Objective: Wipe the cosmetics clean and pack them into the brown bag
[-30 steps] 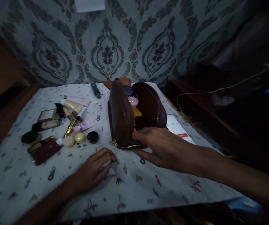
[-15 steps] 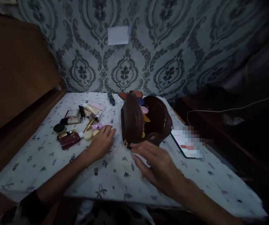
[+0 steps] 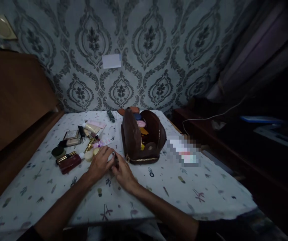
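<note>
My left hand (image 3: 99,164) rests low over the tablecloth beside the cosmetics, fingers bent toward my right hand. My right hand (image 3: 124,174) meets it fingertip to fingertip, its fingers curled. Between the fingertips is a small dark thing, too small and dim to name. Just beyond my right hand stands a brown handbag (image 3: 131,142), unzipped and gaping. Inside it show a pink item (image 3: 141,124), an orange item (image 3: 144,131) and a blue item (image 3: 137,116). Close to my left hand are a cream round pot (image 3: 88,155) and a purple-and-white tube (image 3: 99,144).
Left of my hands lie a dark red bottle (image 3: 70,164), a dark round jar (image 3: 58,152), a glittery compact (image 3: 71,134) and several tubes. A dark green item (image 3: 110,116) lies at the back. A phone (image 3: 184,152), partly blurred, lies right of the handbag.
My right hand has left the handbag's front zip corner and moved left to my left hand. The left hand's fingers have bent toward it. The view has tilted up and turned right.
</note>
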`<action>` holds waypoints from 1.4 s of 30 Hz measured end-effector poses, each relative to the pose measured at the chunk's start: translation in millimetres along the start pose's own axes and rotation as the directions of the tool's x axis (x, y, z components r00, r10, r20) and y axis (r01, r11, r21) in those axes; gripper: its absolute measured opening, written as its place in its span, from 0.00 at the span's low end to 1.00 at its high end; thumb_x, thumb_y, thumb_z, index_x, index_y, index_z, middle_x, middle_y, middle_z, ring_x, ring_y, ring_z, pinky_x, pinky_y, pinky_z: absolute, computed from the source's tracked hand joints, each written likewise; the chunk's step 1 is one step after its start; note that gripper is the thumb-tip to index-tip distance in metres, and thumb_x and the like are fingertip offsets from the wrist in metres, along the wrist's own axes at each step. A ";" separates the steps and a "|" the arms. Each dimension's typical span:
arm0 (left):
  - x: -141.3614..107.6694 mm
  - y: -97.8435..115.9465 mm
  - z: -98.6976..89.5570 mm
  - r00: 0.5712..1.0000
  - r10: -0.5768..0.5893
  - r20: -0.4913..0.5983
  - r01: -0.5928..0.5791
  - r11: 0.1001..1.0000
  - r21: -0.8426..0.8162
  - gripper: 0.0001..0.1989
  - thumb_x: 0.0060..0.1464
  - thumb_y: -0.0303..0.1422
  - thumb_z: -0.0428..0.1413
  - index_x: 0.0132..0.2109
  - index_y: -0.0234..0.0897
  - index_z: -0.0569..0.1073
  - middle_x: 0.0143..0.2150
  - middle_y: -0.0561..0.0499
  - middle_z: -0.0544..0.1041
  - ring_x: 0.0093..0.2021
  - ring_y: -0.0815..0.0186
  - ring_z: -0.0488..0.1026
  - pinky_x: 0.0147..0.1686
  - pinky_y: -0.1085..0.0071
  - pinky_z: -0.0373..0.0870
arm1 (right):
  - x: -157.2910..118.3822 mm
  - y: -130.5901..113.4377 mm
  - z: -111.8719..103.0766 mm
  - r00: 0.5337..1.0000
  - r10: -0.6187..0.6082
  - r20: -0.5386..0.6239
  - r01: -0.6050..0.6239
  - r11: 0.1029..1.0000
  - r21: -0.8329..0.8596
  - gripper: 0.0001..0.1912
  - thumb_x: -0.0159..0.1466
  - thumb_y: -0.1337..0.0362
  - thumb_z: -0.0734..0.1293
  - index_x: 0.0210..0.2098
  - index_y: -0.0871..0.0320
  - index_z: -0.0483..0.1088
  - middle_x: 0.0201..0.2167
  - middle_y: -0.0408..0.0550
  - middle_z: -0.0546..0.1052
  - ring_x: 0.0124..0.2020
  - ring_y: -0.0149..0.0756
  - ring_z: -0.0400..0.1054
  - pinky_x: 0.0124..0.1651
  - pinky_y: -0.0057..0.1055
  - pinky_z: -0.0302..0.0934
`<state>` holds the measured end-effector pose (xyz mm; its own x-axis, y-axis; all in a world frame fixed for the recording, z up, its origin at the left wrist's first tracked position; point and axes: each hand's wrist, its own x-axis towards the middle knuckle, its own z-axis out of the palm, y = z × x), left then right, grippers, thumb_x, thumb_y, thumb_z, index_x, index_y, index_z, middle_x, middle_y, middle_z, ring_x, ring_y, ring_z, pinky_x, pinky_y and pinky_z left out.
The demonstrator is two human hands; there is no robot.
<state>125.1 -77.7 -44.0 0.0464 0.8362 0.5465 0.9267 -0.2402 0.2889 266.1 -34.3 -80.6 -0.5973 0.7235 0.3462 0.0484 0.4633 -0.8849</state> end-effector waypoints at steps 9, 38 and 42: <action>-0.2 24.8 -10.5 0.985 -0.080 -0.151 0.049 0.979 -0.197 0.08 0.64 0.33 0.48 0.41 0.38 0.70 0.35 0.50 0.76 0.38 0.62 0.74 0.40 0.67 0.69 | -5.9 -18.9 6.8 0.988 0.151 0.002 -0.144 0.936 0.321 0.26 0.51 0.70 0.66 0.50 0.58 0.67 0.33 0.41 0.74 0.29 0.31 0.67 0.34 0.28 0.64; -4.5 13.9 -9.9 1.000 -0.005 0.008 0.007 0.927 -0.374 0.20 0.61 0.41 0.54 0.56 0.38 0.70 0.49 0.43 0.77 0.49 0.56 0.73 0.49 0.60 0.69 | 1.2 -31.3 -11.3 0.887 0.257 0.384 -0.462 0.459 0.759 0.38 0.54 0.31 0.64 0.50 0.54 0.67 0.35 0.47 0.77 0.37 0.38 0.73 0.31 0.32 0.68; -4.2 17.0 -10.8 0.997 -0.072 -0.042 0.048 0.905 -0.423 0.15 0.62 0.40 0.54 0.51 0.37 0.72 0.44 0.45 0.78 0.44 0.59 0.74 0.45 0.64 0.69 | 2.4 -30.7 -10.8 0.880 0.255 0.400 -0.474 0.449 0.758 0.35 0.54 0.31 0.64 0.43 0.56 0.69 0.35 0.47 0.77 0.34 0.35 0.71 0.26 0.26 0.63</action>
<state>136.6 -90.5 -32.9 -0.0362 0.8300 0.5566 0.6828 -0.3861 0.6202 271.8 -41.3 -49.2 -0.8336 0.5504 -0.0454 -0.3018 -0.5227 -0.7973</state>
